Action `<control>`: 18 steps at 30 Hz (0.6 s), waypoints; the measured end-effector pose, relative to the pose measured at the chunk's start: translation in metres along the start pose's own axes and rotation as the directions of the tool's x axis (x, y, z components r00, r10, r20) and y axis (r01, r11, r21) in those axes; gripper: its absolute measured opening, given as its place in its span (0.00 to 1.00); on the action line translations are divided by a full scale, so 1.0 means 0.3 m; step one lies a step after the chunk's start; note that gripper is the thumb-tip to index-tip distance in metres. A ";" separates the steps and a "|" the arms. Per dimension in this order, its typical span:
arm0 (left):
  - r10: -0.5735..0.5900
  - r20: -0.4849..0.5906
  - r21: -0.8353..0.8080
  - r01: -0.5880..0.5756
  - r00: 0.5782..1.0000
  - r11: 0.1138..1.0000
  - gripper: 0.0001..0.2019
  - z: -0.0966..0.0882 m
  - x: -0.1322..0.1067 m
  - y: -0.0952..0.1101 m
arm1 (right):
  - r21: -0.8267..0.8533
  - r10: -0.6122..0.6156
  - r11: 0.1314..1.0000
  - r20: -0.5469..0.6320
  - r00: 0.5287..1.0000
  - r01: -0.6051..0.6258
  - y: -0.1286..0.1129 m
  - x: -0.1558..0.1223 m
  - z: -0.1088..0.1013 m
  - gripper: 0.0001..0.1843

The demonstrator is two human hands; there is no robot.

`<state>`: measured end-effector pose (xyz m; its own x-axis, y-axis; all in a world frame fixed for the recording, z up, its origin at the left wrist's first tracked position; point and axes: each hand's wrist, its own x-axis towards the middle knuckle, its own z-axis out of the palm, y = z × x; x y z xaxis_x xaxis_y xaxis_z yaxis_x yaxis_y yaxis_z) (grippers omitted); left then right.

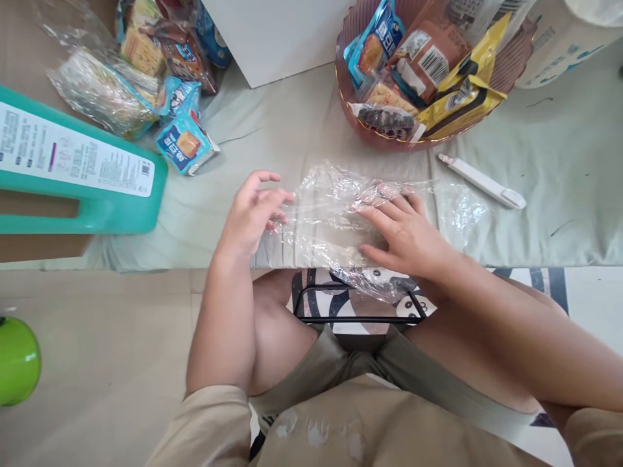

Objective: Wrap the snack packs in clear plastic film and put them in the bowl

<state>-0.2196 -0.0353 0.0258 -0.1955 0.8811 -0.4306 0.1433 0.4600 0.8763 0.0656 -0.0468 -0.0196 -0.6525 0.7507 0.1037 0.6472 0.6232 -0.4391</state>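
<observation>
A clear, crinkled plastic bag [331,207] lies flat on the pale green cloth [272,130] at the near table edge and hangs a little over it. My right hand [403,233] lies on the bag's right half, fingers stretched flat and pressing it down. My left hand [253,211] is at the bag's left end, fingers extended and slightly curved, their tips touching the plastic. Neither hand grips anything.
A pink bowl [374,139] of snack packets stands behind the bag. A white clip [481,180] lies to its right. A teal jug [82,175], loose snack packets [185,139] and a white box [277,35] are at the left and back. A green ball [17,360] sits on the floor.
</observation>
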 end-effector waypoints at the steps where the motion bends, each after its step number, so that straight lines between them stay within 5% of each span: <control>1: -0.002 0.070 0.055 -0.002 0.998 0.998 0.21 0.002 -0.004 -0.002 | 0.024 -0.002 1.000 -0.025 1.000 0.003 0.005 0.000 -0.006 0.29; 4: 0.013 0.201 0.145 -0.043 0.979 0.989 0.28 0.003 -0.011 -0.007 | 0.144 0.013 0.990 -0.123 0.992 0.005 0.033 0.001 -0.035 0.34; 9: 0.079 0.251 0.100 -0.107 0.965 0.989 0.28 -0.003 -0.016 -0.012 | 0.335 0.157 0.941 -0.287 0.945 -0.054 0.124 -0.004 -0.079 0.40; 14: 0.107 0.273 0.066 -0.130 0.956 0.989 0.27 0.006 -0.011 -0.019 | 0.222 0.205 0.967 -0.395 0.895 -0.124 0.153 -0.013 -0.112 0.18; 18: 0.131 0.192 -0.026 -0.128 0.973 0.991 0.23 0.018 0.004 -0.021 | 0.089 0.071 0.996 -0.518 0.852 -0.029 0.083 -0.035 -0.160 0.08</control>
<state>-0.2156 -0.0364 0.0186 0.0150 0.9383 -0.3454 0.1417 0.3399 0.9297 0.1073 -0.0286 0.0111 -0.3057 0.7980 0.5193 0.6282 0.5789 -0.5199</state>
